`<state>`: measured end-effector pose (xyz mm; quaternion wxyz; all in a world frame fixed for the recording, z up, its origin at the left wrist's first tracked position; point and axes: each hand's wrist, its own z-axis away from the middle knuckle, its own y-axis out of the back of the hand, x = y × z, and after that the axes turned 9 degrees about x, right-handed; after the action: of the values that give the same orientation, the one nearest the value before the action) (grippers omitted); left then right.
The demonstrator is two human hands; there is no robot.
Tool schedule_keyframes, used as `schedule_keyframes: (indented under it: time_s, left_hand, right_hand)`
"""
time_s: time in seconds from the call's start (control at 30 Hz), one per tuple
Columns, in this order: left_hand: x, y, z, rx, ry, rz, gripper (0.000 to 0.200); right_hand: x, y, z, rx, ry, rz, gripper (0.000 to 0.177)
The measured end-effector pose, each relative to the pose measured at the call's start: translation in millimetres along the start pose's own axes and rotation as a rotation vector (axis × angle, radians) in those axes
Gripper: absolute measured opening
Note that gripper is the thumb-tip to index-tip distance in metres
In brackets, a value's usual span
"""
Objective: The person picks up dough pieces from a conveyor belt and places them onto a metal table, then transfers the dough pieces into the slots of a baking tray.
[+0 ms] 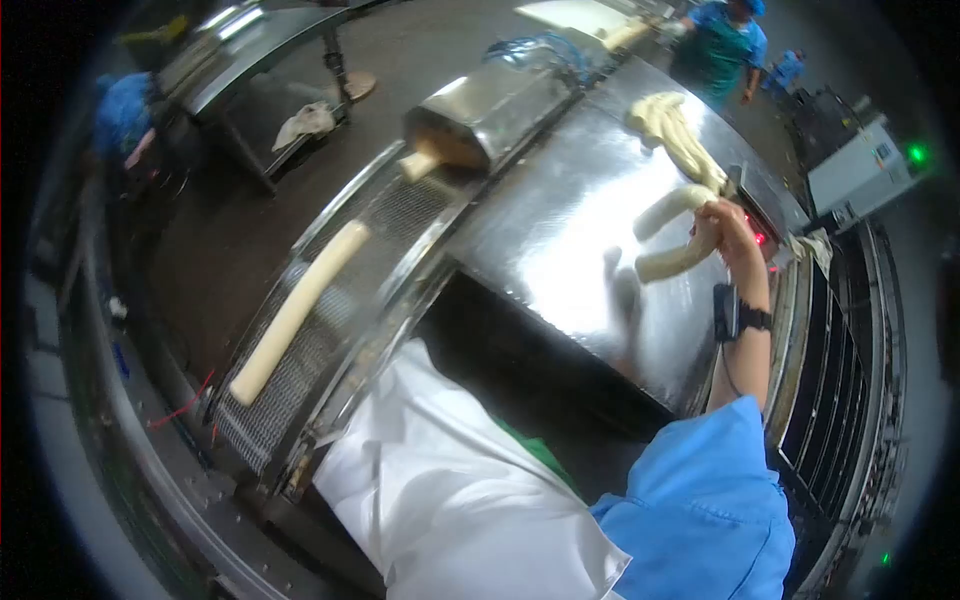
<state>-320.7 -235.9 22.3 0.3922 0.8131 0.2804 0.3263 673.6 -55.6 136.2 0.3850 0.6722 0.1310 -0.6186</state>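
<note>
My right hand (728,232) grips a thick pale dough roll (668,264) near its middle. The roll bends into a U, with both ends pointing left over the shiny steel table (540,215). Just beyond the hand lies a heap of long dough strips (675,135). Close to the hand, red lit digits show on a device (757,232) at the table's right edge. On the mesh conveyor (395,212) at left rests a straight dough roll (300,312). Another dough end (418,166) pokes out of a metal housing (490,110). My left hand is out of view.
A co-worker in blue with a green apron (705,60) stands beyond the table. Another person in blue (125,110) is at far left. Dark slatted racks (825,370) run along my right. A pale machine (860,175) with a green light stands behind them.
</note>
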Motion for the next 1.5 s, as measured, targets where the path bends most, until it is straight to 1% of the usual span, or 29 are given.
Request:
schedule_keyframes:
  time_s: [0.03, 0.07, 0.1, 0.13, 0.17, 0.2, 0.23, 0.27, 0.33, 0.37, 0.43, 0.47, 0.5, 0.57, 0.6, 0.63, 0.67, 0.7, 0.8, 0.83, 0.87, 0.93, 1.03, 1.07, 1.2, 1.23, 1.3, 1.37, 1.5]
  left_hand:
    - [-1.8, -53.8, -27.0, -0.169, -0.039, 0.178, 0.049]
    - [38.0, -91.2, -36.7, -0.380, -0.033, 0.369, 0.049]
    - [72.3, -117.0, -30.9, -0.374, -0.258, 0.286, 0.051]
    - [168.5, -108.8, -5.3, -0.338, -0.480, 0.209, 0.053]
    - [246.0, -101.2, 20.7, -0.382, -0.535, 0.208, 0.058]
    - [293.9, -115.7, 34.9, -0.446, -0.676, 0.348, 0.062]
    - [328.3, -127.7, 50.4, -0.508, -0.813, 0.487, 0.068]
    - [357.1, -127.0, 63.6, -0.507, -0.823, 0.495, 0.068]
    - [403.4, -124.3, 87.8, -0.844, -0.796, 0.266, 0.073]
    - [407.8, -135.6, 89.6, -0.840, -0.807, 0.270, 0.073]
    - [392.6, -164.5, 80.7, -0.688, -0.891, 0.048, 0.072]
    - [385.5, -166.7, 76.3, -0.656, -0.901, 0.057, 0.067]
    - [376.5, -164.4, 73.5, -0.626, -0.908, 0.064, 0.062]
    - [369.2, -151.1, 68.1, -0.662, -0.763, 0.136, 0.048]
    - [367.5, -144.0, 66.0, -0.730, -0.645, 0.131, 0.044]
    - [367.1, -134.7, 64.9, -0.794, -0.525, 0.127, 0.041]
    - [368.8, -120.1, 65.4, -0.836, -0.413, 0.250, 0.036]
    - [364.7, -110.4, 66.7, -0.878, -0.298, 0.371, 0.031]
    - [246.3, -179.5, -7.2, -0.809, -0.169, 0.722, 0.031]
    - [255.0, -151.2, 5.1, -0.792, -0.104, 0.650, 0.031]
    - [297.6, -109.2, 40.3, -0.770, -0.038, 0.591, 0.031]
    - [325.6, -88.2, 65.2, -0.739, 0.027, 0.604, 0.031]
    - [345.4, -79.2, 79.9, -0.707, 0.080, 0.643, 0.032]
    - [349.6, -77.3, 81.8, -0.700, 0.091, 0.653, 0.032]
    - [365.6, -69.9, 88.1, -0.682, 0.119, 0.706, 0.032]
    - [379.5, -60.0, 95.8, -0.679, 0.127, 0.719, 0.032]
    - [375.2, -64.9, 93.7, -0.678, 0.145, 0.744, 0.032]
    - [378.6, -61.0, 96.9, -0.672, 0.161, 0.772, 0.032]
    - [374.0, -51.0, 102.2, -0.654, 0.210, 0.810, 0.032]
  right_hand:
    - [4.5, 28.9, -21.7, 0.039, 0.007, 0.040, 0.018]
    - [-5.3, 55.6, -41.0, 0.109, -0.017, 0.243, 0.016]
    - [-7.7, 79.2, -55.2, 0.108, -0.038, 0.147, 0.016]
    - [-10.9, 98.1, -75.6, 0.200, -0.045, 0.264, 0.016]
    - [-14.2, 117.6, -100.8, 0.289, -0.053, 0.379, 0.016]
    - [-12.2, 145.9, -130.6, 0.265, -0.150, 0.352, 0.017]
    - [-9.2, 177.5, -158.8, 0.237, -0.243, 0.323, 0.018]
    - [-9.4, 205.3, -180.0, 0.248, -0.245, 0.317, 0.018]
    - [-5.4, 255.3, -214.9, 0.369, 0.037, 0.607, 0.025]
    - [3.2, 274.1, -229.8, 0.425, 0.179, 0.751, 0.033]
    - [18.1, 254.8, -242.5, 0.768, 0.323, -0.222, 0.036]
    - [23.5, 250.4, -251.9, 0.844, 0.461, -0.148, 0.036]
    - [32.5, 246.3, -258.7, 0.850, 0.454, -0.156, 0.036]
    - [60.2, 236.6, -265.8, 1.021, 0.374, 0.263, 0.051]
    - [77.7, 229.3, -265.9, 0.992, 0.312, 0.363, 0.054]
    - [103.9, 227.8, -275.2, 0.995, 0.183, 0.582, 0.056]
    - [125.1, 217.2, -279.2, 0.998, 0.115, 0.719, 0.057]
    - [144.7, 213.4, -284.9, 0.928, 0.011, 0.740, 0.055]
    - [128.4, 170.2, -255.5, 0.989, 0.001, 0.643, 0.053]
    - [128.3, 170.8, -262.8, 0.969, -0.028, 0.725, 0.052]
    - [128.7, 171.6, -263.2, 0.947, -0.059, 0.809, 0.051]
    - [84.7, 130.8, -246.2, 1.178, -0.182, 0.861, 0.050]
    - [80.9, 95.7, -256.1, 0.999, 0.248, 1.112, 0.062]
    - [95.9, 79.0, -273.7, 1.008, 0.494, 1.009, 0.062]
    - [59.0, 3.0, -237.2, 0.739, 0.659, 0.913, 0.064]
    - [55.7, -5.5, -232.5, 0.744, 0.658, 0.913, 0.064]
    - [49.4, -15.4, -224.8, 0.630, 0.665, 1.006, 0.065]
    - [47.2, -6.2, -222.1, 0.616, 0.628, 1.030, 0.068]
    - [57.5, 56.8, -229.8, 0.714, 0.348, 1.254, 0.070]
